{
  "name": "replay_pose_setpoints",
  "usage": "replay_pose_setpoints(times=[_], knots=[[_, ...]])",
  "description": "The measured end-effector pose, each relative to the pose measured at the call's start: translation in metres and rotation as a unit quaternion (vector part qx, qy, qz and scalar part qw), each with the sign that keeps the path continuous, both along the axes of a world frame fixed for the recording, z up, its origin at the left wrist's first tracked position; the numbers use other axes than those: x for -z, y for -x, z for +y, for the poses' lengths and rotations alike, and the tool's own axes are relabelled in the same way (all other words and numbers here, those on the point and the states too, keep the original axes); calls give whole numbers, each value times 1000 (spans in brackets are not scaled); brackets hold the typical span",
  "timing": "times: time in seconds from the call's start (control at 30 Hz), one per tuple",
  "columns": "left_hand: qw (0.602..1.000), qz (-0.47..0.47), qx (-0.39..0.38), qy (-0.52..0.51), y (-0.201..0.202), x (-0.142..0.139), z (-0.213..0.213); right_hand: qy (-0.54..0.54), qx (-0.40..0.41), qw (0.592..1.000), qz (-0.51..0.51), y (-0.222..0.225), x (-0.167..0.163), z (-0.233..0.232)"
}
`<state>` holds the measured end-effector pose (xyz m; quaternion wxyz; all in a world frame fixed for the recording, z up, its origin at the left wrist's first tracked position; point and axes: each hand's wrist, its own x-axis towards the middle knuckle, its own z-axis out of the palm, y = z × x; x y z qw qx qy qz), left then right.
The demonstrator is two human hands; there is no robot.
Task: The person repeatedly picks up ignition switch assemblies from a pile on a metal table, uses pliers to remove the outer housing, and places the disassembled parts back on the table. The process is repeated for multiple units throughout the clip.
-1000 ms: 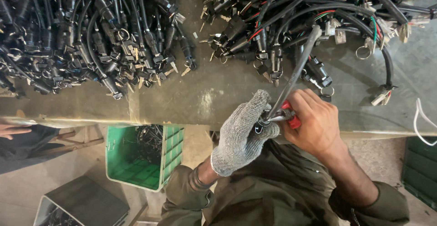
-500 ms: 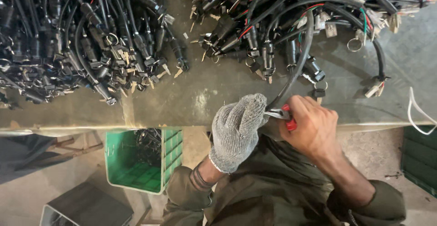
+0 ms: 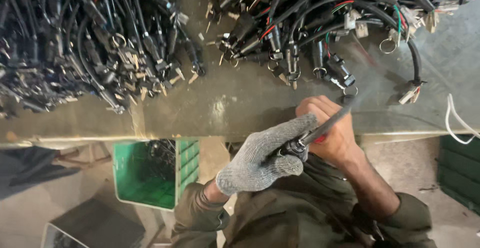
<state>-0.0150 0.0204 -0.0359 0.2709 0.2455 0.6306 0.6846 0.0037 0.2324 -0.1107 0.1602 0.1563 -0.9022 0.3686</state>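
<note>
Black cable (image 3: pixel 327 125), rubbery and limp-looking, sits at the bench edge (image 3: pixel 200 140); gloved left hand (image 3: pixel 262 155) clamps its stiffer connector end, bare right hand (image 3: pixel 327 135) closed just behind.

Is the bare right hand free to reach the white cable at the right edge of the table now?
Probably not at once: the bare right hand grips the black cable with a red-handled tool. The table toward the white cable looks clear.
</note>
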Motion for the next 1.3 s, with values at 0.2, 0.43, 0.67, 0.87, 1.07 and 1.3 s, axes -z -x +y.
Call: replay_pose_setpoints(times=[0.2,0.43,0.67,0.87,1.07,1.3], knots=[[998,5,-52,34,-6,3,4,54,-36,994,-85,6,11,3],[878,312,-146,334,13,4,15,-100,129,972,-170,-2,-9,-21],[802,410,-267,344,67,-16,-71,-97,66,992,55,23,-25,6],[454,472,-405,638,141,-57,-130,-181,94,971,126,90,-64,19],[774,494,-231,321,99,-17,-26,-206,-25,973,102,138,-93,13],[964,212,-94,133,68,-5,7,-30,79,972,219,66,-89,18]])
